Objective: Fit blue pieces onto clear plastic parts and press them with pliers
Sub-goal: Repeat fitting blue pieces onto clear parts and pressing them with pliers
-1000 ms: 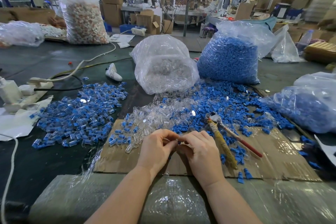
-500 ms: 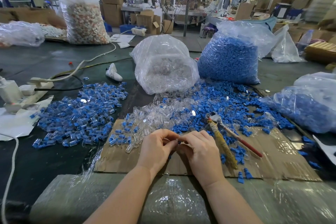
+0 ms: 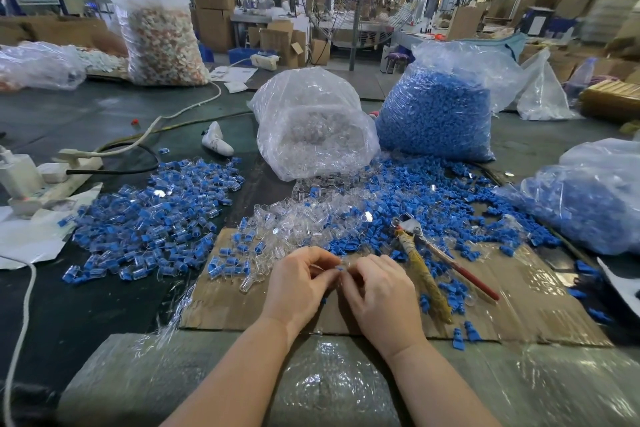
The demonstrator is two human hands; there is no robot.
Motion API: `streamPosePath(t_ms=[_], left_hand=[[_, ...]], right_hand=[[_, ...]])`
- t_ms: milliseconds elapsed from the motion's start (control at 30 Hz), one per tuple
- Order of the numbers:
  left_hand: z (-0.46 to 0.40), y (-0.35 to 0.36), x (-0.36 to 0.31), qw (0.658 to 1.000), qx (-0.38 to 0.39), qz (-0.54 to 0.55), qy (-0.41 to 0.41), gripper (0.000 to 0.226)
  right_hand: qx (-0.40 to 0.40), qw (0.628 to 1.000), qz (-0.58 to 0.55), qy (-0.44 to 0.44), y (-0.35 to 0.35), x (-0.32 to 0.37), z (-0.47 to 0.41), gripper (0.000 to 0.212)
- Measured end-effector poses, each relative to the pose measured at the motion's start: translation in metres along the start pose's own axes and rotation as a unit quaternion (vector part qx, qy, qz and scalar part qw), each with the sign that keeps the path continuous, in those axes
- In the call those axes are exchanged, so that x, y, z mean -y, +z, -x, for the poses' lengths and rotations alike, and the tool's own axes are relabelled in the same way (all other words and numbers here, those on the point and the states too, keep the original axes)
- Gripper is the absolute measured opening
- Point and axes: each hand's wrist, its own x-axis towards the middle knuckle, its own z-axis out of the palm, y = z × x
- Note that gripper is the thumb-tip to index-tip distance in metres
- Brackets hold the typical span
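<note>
My left hand (image 3: 299, 282) and my right hand (image 3: 379, 291) meet fingertip to fingertip over the cardboard sheet (image 3: 540, 308). Between them they pinch a small blue piece (image 3: 340, 268) with a clear plastic part, mostly hidden by the fingers. The pliers (image 3: 424, 270), with one taped handle and one red handle, lie on the cardboard just right of my right hand. Loose clear parts (image 3: 298, 222) and loose blue pieces (image 3: 433, 204) are heaped just beyond my hands. A pile of fitted blue-and-clear parts (image 3: 156, 215) spreads to the left.
A bag of clear parts (image 3: 311, 125) and a bag of blue pieces (image 3: 436, 114) stand behind the heaps. Another bag of blue parts (image 3: 588, 198) lies at the right. A power strip (image 3: 41, 177) with cables sits at the left. A person stands behind a far bag (image 3: 159, 35).
My fingers have shifted slightly around the small piece held between them; both hands stay in the same place. Nothing else has moved.
</note>
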Motion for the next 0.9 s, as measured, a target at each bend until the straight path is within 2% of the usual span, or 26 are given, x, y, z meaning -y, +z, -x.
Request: streamPosePath(t_ms=[200,333,433,500,533,600,700,800,900], left_hand=[[0.001,0.001,0.001,1.0,-0.001,-0.006,0.002,0.022],[0.001,0.001,0.001,1.0,0.0,-0.005,0.001,0.024],[0.001,0.001,0.001,1.0,0.003,0.005,-0.009,0.024],[0.001,0.001,0.001,1.0,0.002,0.018,-0.02,0.023],[0.001,0.001,0.001,0.999,0.002,0.023,-0.023,0.023],[0.001,0.0,0.002,0.999,0.001,0.032,-0.026,0.022],[0.0,0.001,0.002,0.999,-0.004,0.03,-0.028,0.023],[-0.001,0.001,0.001,0.999,-0.002,0.023,-0.031,0.022],[-0.004,0.0,0.0,0.998,0.0,0.032,-0.045,0.021]], right_hand=[[0.007,1.0,-0.003,-0.008,0.002,-0.001,0.0,0.025],[0.023,1.0,-0.015,0.008,0.001,-0.004,0.001,0.015],[-0.026,0.998,0.028,0.05,-0.006,-0.006,0.0,0.009],[-0.047,0.986,0.103,0.126,-0.013,-0.008,-0.004,0.017],[-0.011,0.971,0.154,0.18,-0.017,-0.01,-0.007,0.028],[0.114,0.918,0.242,0.293,-0.027,-0.02,-0.012,0.056],[0.236,0.864,0.253,0.364,-0.038,-0.036,-0.016,0.079],[0.259,0.858,0.257,0.361,-0.043,-0.042,-0.018,0.076],[0.233,0.874,0.261,0.338,-0.046,-0.039,-0.02,0.055]])
